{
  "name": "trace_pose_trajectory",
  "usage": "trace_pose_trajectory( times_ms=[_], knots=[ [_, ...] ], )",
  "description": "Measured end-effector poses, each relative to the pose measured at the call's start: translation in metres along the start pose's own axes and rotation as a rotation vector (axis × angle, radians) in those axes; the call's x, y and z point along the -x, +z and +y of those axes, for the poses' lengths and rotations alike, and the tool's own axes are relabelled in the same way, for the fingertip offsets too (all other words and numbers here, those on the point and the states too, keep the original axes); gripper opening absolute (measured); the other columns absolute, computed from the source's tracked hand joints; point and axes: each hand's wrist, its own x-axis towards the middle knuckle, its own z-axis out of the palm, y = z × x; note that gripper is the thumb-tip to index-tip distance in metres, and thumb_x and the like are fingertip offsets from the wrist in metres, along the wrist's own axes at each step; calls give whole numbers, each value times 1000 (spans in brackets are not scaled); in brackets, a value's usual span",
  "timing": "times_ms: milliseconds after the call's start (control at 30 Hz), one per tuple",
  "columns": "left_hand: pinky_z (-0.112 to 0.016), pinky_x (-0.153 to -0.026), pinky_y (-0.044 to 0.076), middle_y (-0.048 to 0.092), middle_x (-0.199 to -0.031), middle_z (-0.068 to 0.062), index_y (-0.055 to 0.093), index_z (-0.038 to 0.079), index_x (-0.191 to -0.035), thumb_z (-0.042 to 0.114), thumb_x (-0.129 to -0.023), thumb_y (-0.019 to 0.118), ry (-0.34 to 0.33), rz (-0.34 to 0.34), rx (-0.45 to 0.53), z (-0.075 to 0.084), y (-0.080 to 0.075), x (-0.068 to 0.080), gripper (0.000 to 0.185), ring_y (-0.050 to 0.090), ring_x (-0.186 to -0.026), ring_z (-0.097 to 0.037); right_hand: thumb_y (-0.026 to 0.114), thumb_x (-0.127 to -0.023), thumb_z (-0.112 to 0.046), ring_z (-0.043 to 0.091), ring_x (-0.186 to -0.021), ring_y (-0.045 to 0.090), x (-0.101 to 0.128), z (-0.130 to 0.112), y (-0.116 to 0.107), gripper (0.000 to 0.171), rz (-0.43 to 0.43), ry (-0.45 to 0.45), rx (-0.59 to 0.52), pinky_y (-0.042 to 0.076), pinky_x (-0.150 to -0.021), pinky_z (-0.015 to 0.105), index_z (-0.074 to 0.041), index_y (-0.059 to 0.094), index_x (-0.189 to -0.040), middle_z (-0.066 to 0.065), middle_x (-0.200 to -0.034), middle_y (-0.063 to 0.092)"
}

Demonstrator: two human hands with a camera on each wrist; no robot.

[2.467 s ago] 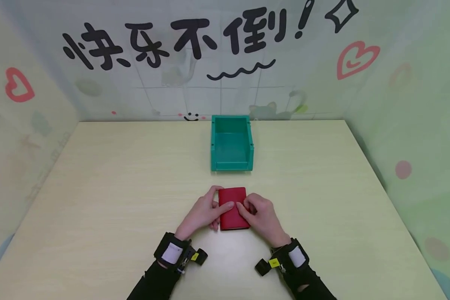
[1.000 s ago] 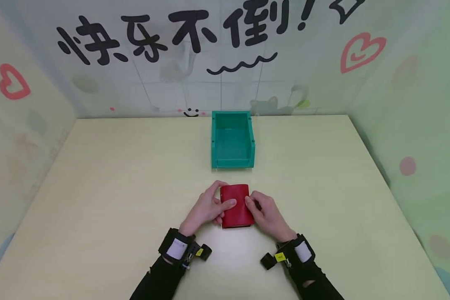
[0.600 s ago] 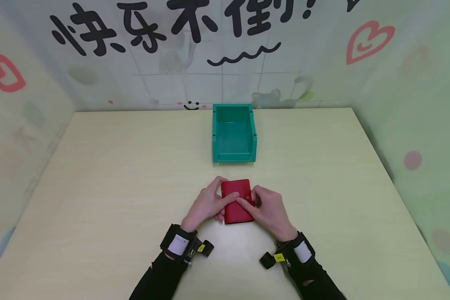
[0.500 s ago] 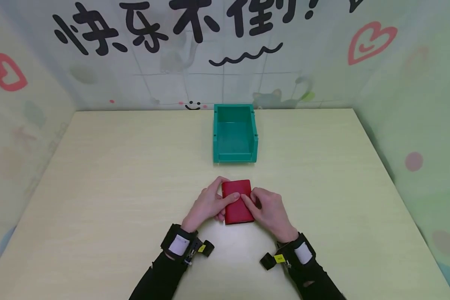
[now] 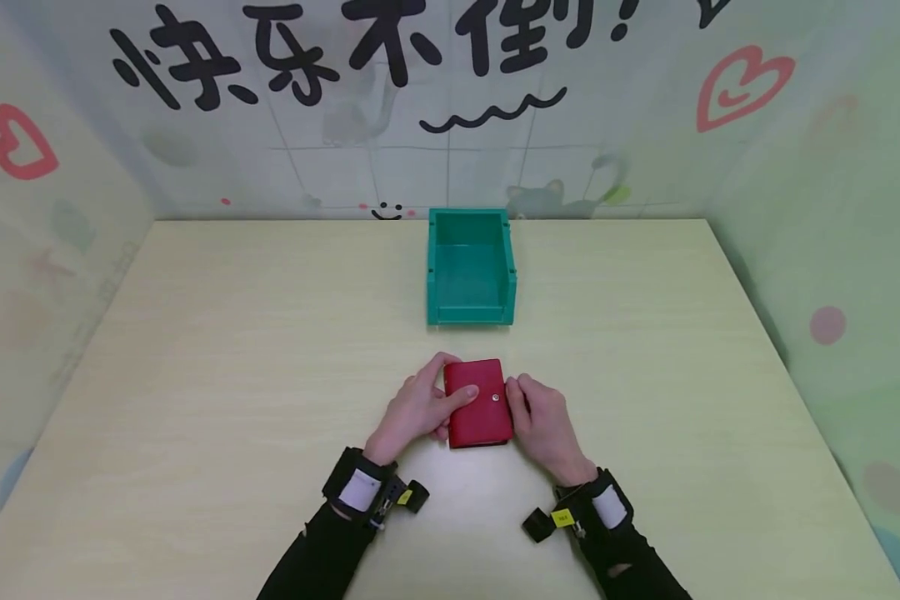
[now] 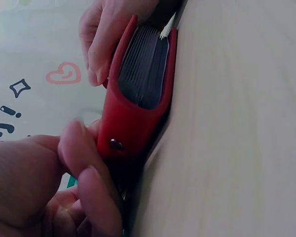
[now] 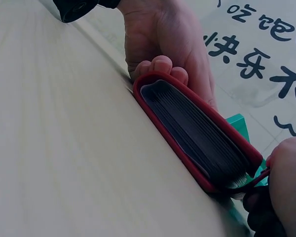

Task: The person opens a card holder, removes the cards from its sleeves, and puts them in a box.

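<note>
A red card wallet [image 5: 477,410] lies flat on the table in front of me, its silver snap [image 5: 494,397] showing on the cover. Dark card sleeves fill it in the left wrist view [image 6: 147,74] and the right wrist view [image 7: 197,129]. My left hand [image 5: 429,406] grips its left edge, thumb lying on the cover and fingers curled under the side. My right hand [image 5: 527,406] holds the right edge with curled fingers [image 7: 285,177], pinching the flap there. The left hand's fingers [image 6: 81,165] sit right by the snap [image 6: 117,144].
An empty green open-front bin [image 5: 471,267] stands just beyond the wallet, near the back wall. The pale wooden table [image 5: 217,358] stretches out on both sides. Decorated walls close it in on the left, back and right.
My right hand's fingers slid off the top of the cover to the wallet's right edge, uncovering the snap. The left hand and the wallet have stayed in place.
</note>
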Motion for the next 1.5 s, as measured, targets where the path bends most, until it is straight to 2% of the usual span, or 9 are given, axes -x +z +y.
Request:
trace_pose_trajectory(
  times_ms=[167, 267, 333, 500, 600, 767, 1067, 1233, 1500],
  knots=[
    [-28, -50, 53, 60, -61, -5, 46, 17, -139, 37, -94, 69, 15, -5, -31, 0, 0, 2, 54, 57, -44, -15, 59, -99, -8, 11, -73, 46, 0, 1, 0, 26, 26, 94, -4, 38, -63, 24, -10, 50, -74, 0, -67, 47],
    [-28, -50, 53, 60, -63, -6, 45, 19, -141, 37, -94, 69, 19, -9, -37, 1, -1, 3, 55, 57, -45, -15, 58, -98, -7, 19, -88, 48, -2, 1, 0, 16, 35, 144, -18, 41, -76, 33, -7, 52, -83, 7, -78, 55],
    [-28, -51, 53, 62, -66, -6, 45, 21, -142, 37, -95, 68, 21, -12, -42, 2, -1, 3, 56, 58, -45, -16, 60, -95, -6, 23, -95, 49, -3, 1, 0, 5, 34, 153, -19, 42, -82, 38, -4, 55, -95, 10, -87, 59],
    [-28, -53, 50, 64, -69, -5, 42, 25, -144, 39, -96, 66, 39, -32, -87, 3, 0, 3, 55, 60, -47, -17, 64, -91, 0, 30, -105, 53, -3, 3, 0, 28, 2, 104, 57, 42, -91, 48, -2, 57, -118, 15, -107, 62],
    [-27, -54, 47, 65, -71, -4, 40, 25, -146, 41, -98, 63, 60, -52, -109, 3, -1, 2, 55, 61, -48, -17, 64, -91, 2, 32, -113, 53, -2, 4, 0, 32, -14, 90, 90, 41, -95, 51, -4, 59, -122, 16, -119, 62],
    [-26, -54, 48, 68, -76, -4, 38, 26, -146, 45, -98, 59, 73, -73, -96, 1, -1, 0, 56, 62, -49, -18, 58, -92, 2, 34, -122, 51, -2, 2, -2, 42, -45, 91, 76, 39, -99, 54, -6, 61, -133, 16, -130, 61],
    [-27, -53, 50, 61, -67, -6, 41, 24, -145, 52, -101, 52, 30, -88, -24, 0, -1, -1, 53, 62, -48, -18, 56, -99, -7, 33, -121, 49, -2, 0, -1, 33, -20, 106, 39, 36, -100, 53, -2, 65, -130, 17, -127, 62],
    [-28, -52, 54, 54, -63, -5, 43, 22, -140, 48, -103, 49, 68, -119, 46, -3, -4, -4, 46, 60, -47, -16, 58, -99, -10, 32, -119, 50, -2, 0, -1, 32, -5, 98, 45, 37, -98, 52, -4, 66, -129, 16, -125, 63],
    [-26, -50, 47, 47, -61, -1, 44, 14, -126, 45, -108, 39, 120, -143, 103, -7, -6, -7, 36, 48, -45, -13, 55, -98, -2, 33, -119, 51, -3, 0, -2, 33, -10, 80, 31, 37, -98, 52, -5, 67, -128, 17, -124, 63]
  ],
)
